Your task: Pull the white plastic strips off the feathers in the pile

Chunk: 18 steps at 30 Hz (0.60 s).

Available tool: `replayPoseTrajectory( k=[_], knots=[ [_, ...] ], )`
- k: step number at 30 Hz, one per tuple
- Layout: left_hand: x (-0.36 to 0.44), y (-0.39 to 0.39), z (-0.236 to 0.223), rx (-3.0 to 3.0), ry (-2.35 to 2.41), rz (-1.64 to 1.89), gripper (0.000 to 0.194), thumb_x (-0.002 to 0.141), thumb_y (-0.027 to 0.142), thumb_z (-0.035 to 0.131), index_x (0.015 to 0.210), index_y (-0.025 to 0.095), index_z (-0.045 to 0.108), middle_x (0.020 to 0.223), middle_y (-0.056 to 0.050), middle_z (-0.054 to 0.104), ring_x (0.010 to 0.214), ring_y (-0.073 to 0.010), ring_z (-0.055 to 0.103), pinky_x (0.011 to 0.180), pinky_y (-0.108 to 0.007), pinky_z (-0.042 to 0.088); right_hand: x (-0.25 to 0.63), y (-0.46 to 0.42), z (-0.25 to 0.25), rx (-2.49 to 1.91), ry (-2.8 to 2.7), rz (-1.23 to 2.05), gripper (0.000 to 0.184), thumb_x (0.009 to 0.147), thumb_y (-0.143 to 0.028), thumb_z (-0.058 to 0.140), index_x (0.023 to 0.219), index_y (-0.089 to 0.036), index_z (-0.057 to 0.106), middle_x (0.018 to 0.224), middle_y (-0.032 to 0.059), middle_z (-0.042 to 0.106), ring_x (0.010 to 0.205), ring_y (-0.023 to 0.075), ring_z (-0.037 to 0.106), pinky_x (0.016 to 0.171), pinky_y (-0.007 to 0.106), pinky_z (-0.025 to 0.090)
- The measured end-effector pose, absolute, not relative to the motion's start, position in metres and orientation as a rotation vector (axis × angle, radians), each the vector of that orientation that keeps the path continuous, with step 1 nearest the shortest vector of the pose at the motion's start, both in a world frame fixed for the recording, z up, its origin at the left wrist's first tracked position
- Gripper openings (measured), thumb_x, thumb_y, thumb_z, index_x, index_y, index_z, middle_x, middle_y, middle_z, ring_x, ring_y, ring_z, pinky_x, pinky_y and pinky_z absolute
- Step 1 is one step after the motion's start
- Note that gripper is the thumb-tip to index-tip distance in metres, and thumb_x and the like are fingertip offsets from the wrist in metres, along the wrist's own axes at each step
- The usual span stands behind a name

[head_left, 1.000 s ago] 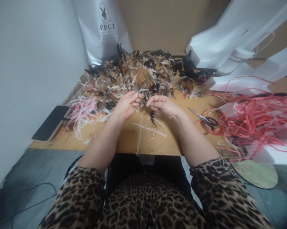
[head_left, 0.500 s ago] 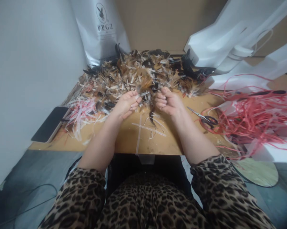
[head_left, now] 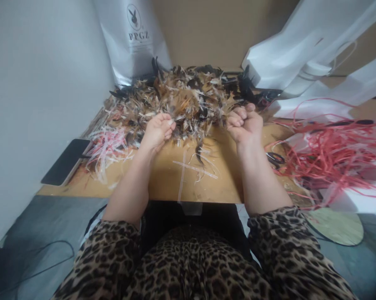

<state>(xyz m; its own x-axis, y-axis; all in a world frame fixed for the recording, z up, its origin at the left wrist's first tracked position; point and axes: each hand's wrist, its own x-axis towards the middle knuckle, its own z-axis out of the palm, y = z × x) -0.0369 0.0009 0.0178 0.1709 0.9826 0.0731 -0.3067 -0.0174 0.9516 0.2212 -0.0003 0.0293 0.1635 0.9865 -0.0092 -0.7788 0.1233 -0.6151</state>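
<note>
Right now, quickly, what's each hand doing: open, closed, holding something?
Left hand: closed, fingertips pinched, in front of the feather pile; what it holds can't be told.
Right hand: closed, fingers curled; anything inside can't be told.

A phone (head_left: 65, 162) lies left of the left grip (head_left: 158, 131); a silver bag (head_left: 138, 56) stands beyond that grip, and a dark cable (head_left: 73, 250) crosses the floor (head_left: 34, 221), below and left.

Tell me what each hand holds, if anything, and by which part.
The left hand is pinched before the feather pile; whether it grips anything, and where, cannot be told. The right hand is curled; I can't tell there either.
</note>
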Motion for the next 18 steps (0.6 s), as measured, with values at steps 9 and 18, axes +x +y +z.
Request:
replayPoseTrajectory(
  k=[9, 18],
  knots=[
    [-0.036, 0.007, 0.009, 1.24, 0.907, 1.241, 0.023, 0.074, 0.024, 0.066, 0.083, 0.02, 0.046, 0.056, 0.006, 0.052, 0.037, -0.0027, 0.028, 0.038, -0.016, 0.018, 0.214, -0.003, 0.034, -0.48, -0.561, 1.298, 0.02, 0.073, -0.01, 0.063, 0.066, -0.025, 0.052, 0.046, -0.0096, 0.025, 0.05, 0.009, 0.049, 0.057, 0.022, 0.051],
    [-0.06, 0.016, 0.007, 1.948, 1.273, 1.425, 0.008, 0.079, 0.017, 0.057, 0.085, 0.019, 0.051, 0.062, 0.003, 0.054, 0.057, -0.011, 0.05, 0.059, -0.023, 0.038, 0.215, -0.016, 0.044, -0.849, -1.164, 0.634, 0.011, 0.079, -0.023, 0.058, 0.068, -0.023, 0.054, 0.046, -0.0085, 0.03, 0.038, 0.0066, 0.025, 0.041, 0.021, 0.026]
  ],
)
